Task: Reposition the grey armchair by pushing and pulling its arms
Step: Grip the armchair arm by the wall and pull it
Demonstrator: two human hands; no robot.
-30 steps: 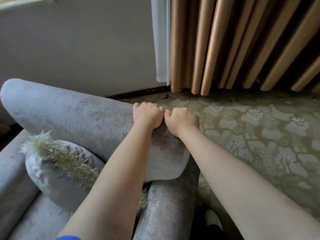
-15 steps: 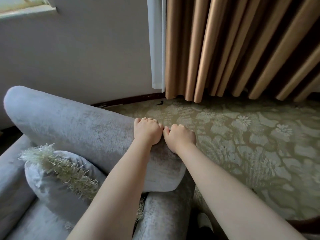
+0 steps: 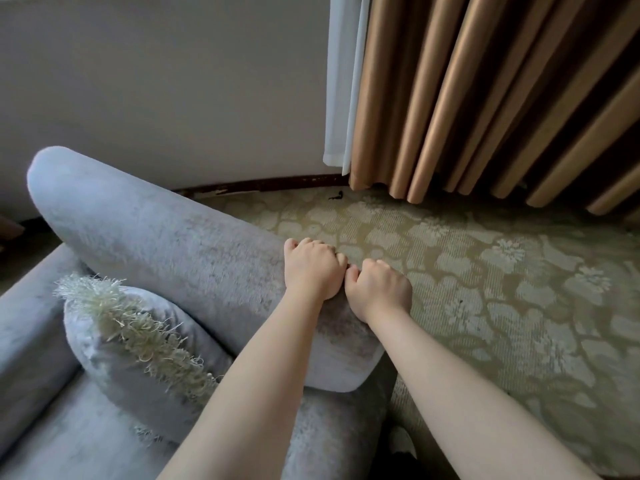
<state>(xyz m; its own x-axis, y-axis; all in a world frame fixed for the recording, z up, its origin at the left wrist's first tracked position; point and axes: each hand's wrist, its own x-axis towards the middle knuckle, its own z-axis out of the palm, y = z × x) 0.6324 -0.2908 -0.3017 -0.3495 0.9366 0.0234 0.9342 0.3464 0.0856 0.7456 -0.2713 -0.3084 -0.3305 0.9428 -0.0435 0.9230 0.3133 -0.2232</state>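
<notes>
Olive carpet [image 3: 502, 306]: a pale flower pattern, covering the floor to the right of the chair and running up to the wall and drapes.
Wall [image 3: 156, 81]: plain and light, with a dark skirting board [image 3: 259, 185] along its foot.
Gold curtain [image 3: 485, 98]: heavy pleats hanging down to the carpet; a thin white sheer [image 3: 341, 81] hangs just beside its left edge.
Grey armchair [image 3: 156, 237]: stands at the lower left, near the wall, its thick velvety arm slanting from upper left down to lower right.
Cushion [image 3: 138, 358]: grey with a shaggy cream fringe, propped on the seat against the inside of that arm.
Left hand [image 3: 311, 268]: fingers curled over the top of the arm near its front end, gripping it.
Right hand [image 3: 379, 289]: just beside the left, thumbs touching, fingers curled over the arm's outer edge.
</notes>
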